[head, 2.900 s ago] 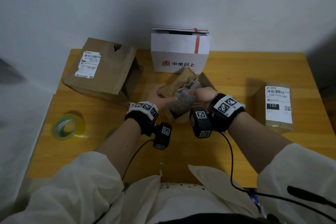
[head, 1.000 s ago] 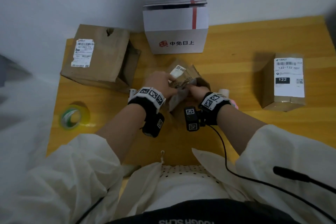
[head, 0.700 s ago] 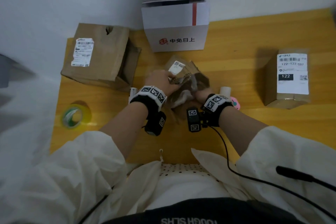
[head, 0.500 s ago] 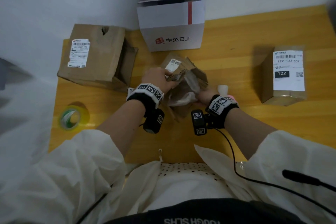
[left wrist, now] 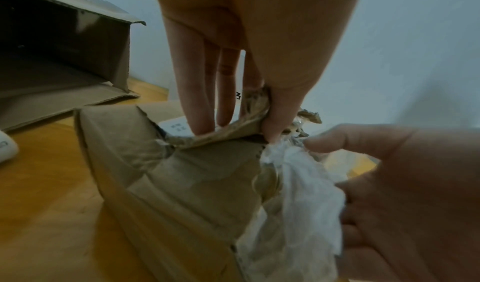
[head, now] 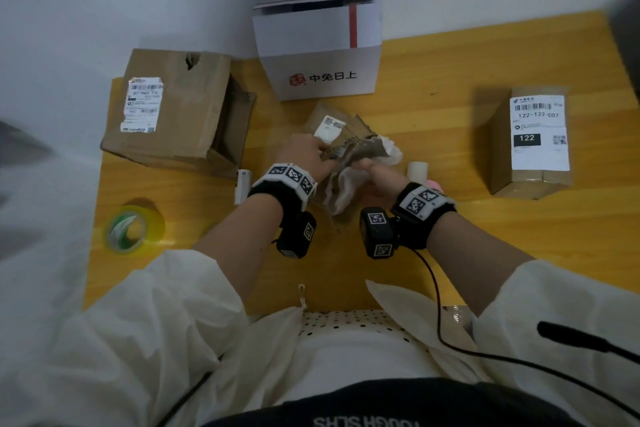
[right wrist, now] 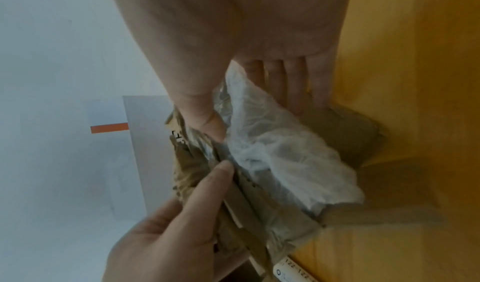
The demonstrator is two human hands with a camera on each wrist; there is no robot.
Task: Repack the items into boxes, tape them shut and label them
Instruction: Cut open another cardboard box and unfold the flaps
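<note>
Pinching the torn flap of a small brown box (head: 341,135) at mid-table, the left hand (head: 304,158) is holding it between thumb and fingers. Just beside it the right hand (head: 379,180) is gripping the white wrapping (left wrist: 298,194) that is bulging from the box mouth. Farther back a white printed carton (head: 322,73) is standing open against the wall.

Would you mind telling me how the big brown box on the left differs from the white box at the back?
The brown box lies on its side with its opening facing right; the white box stands upright. The brown box is plain cardboard with a shipping label; the white box bears a red stripe and printed characters. Both rest on the table, untouched by either hand.
</note>
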